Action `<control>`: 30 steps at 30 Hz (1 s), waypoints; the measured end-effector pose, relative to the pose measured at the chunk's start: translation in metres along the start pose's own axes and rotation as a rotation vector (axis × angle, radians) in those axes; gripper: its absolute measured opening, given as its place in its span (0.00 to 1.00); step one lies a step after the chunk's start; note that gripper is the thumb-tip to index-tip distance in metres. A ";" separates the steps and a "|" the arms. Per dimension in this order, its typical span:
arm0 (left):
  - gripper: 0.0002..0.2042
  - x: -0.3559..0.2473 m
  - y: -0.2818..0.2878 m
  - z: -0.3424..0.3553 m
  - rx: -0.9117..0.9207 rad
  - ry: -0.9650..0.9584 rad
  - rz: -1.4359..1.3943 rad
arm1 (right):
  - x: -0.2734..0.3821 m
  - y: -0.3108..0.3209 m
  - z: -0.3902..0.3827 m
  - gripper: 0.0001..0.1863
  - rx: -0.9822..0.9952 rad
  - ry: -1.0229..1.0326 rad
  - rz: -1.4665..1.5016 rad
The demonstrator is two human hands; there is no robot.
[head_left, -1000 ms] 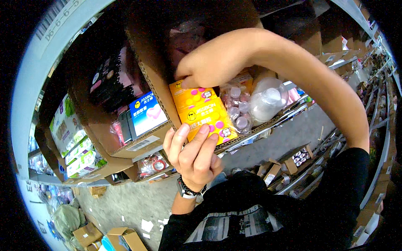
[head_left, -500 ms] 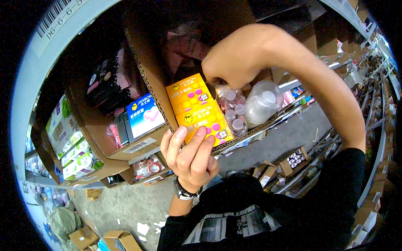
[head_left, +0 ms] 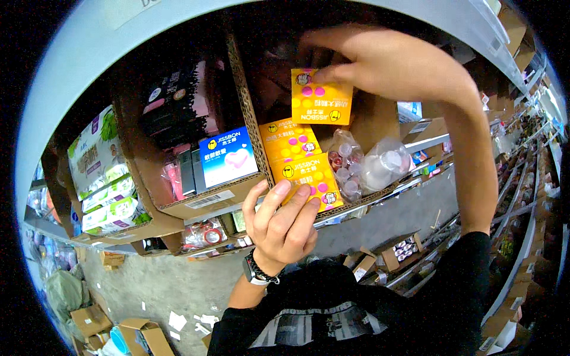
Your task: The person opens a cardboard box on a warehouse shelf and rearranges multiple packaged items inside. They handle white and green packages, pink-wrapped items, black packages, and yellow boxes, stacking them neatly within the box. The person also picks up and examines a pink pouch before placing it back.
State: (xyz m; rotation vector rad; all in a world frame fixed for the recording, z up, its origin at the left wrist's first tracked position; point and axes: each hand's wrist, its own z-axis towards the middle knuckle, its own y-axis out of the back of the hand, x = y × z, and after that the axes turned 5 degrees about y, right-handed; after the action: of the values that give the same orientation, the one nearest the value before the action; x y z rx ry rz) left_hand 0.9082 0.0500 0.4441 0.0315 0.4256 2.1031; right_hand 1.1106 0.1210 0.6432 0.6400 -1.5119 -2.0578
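Note:
My right hand (head_left: 338, 66) reaches over the carton from above and grips a small yellow box (head_left: 321, 102) with pink dots, its print upside down. Part of that hand is lost in the shadow. Below it, two more yellow boxes lie in the open carton: a farther box (head_left: 286, 140) and a nearer box (head_left: 309, 178) partly overlapping it. My left hand (head_left: 284, 228) holds the nearer box at its front left corner by the carton's lip, fingers bent over it and thumb hidden. Clear-wrapped bottles (head_left: 347, 166) lie right of the boxes.
A cardboard divider (head_left: 240, 89) stands left of the yellow boxes. Beyond it are a blue box (head_left: 228, 157), black-and-pink packs (head_left: 178, 101) and green-and-white packs (head_left: 110, 172). The pale shelf beam (head_left: 196, 18) arches overhead. Open cartons (head_left: 145, 341) stand on the floor.
My right hand has come up out of the carton's depth, now with a yellow box showing in its grip. The view has shifted, so the shelf contents appear farther right. My left hand stays on the nearer box.

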 end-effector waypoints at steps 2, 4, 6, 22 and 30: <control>0.11 -0.001 0.001 0.001 0.000 0.011 -0.016 | 0.003 -0.002 0.001 0.20 0.060 -0.069 0.197; 0.11 0.000 -0.001 0.000 -0.011 0.003 -0.014 | 0.008 -0.003 0.006 0.21 0.054 -0.150 0.427; 0.12 -0.001 0.000 0.001 -0.018 0.003 -0.009 | 0.013 -0.006 0.009 0.22 0.065 -0.202 0.587; 0.13 -0.003 -0.002 0.001 -0.030 0.010 -0.017 | 0.013 -0.024 0.001 0.20 -0.030 -0.282 0.164; 0.11 0.000 -0.002 0.001 -0.045 0.012 0.003 | 0.014 -0.031 0.005 0.18 0.064 -0.097 0.201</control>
State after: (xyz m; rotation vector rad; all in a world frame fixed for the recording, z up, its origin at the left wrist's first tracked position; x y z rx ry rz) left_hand 0.9102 0.0512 0.4445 -0.0065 0.3859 2.1164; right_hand 1.0934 0.1231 0.6140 0.3984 -1.6317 -1.9180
